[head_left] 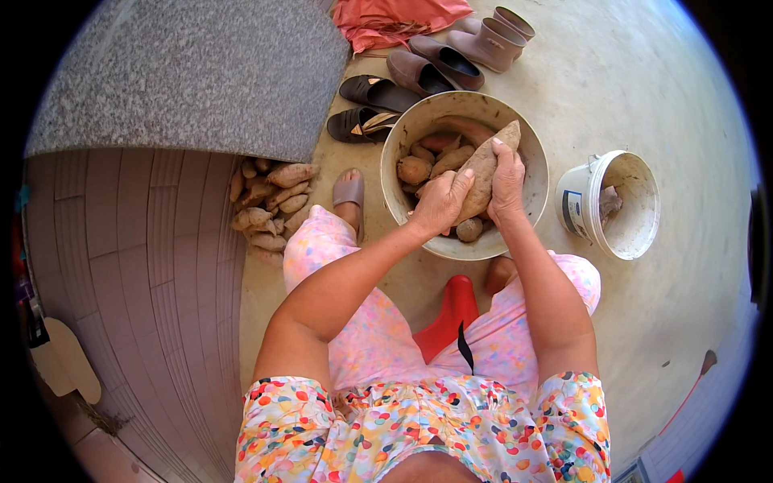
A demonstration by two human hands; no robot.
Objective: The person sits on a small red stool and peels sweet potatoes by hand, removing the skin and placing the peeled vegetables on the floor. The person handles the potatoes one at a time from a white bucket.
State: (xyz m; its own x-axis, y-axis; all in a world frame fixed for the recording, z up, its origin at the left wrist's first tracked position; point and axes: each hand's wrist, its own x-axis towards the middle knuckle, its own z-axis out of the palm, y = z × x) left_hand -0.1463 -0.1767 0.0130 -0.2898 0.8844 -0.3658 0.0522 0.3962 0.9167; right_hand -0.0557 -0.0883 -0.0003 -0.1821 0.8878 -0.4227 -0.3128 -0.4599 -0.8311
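A large, dirt-coated sweet potato (481, 181) is held tilted over a wide pale bucket (538, 189). Its lower end is gripped by my left hand (441, 201), fingers wrapped round it. My right hand (507, 179) is closed on its right side, the thumb lying near the upper tip. Inside the bucket, beneath my hands, lie several more sweet potatoes (414, 170), brown and reddish. My hands and the big one hide part of them.
A heap of sweet potatoes (278, 197) lies on the floor by the tiled wall (133, 241). To the right, a smaller white bucket (573, 211) holds a greyish lump (609, 203). Beyond the large bucket are dark sandals (378, 92), brown shoes (419, 74), boots (489, 47) and a red sack (394, 20).
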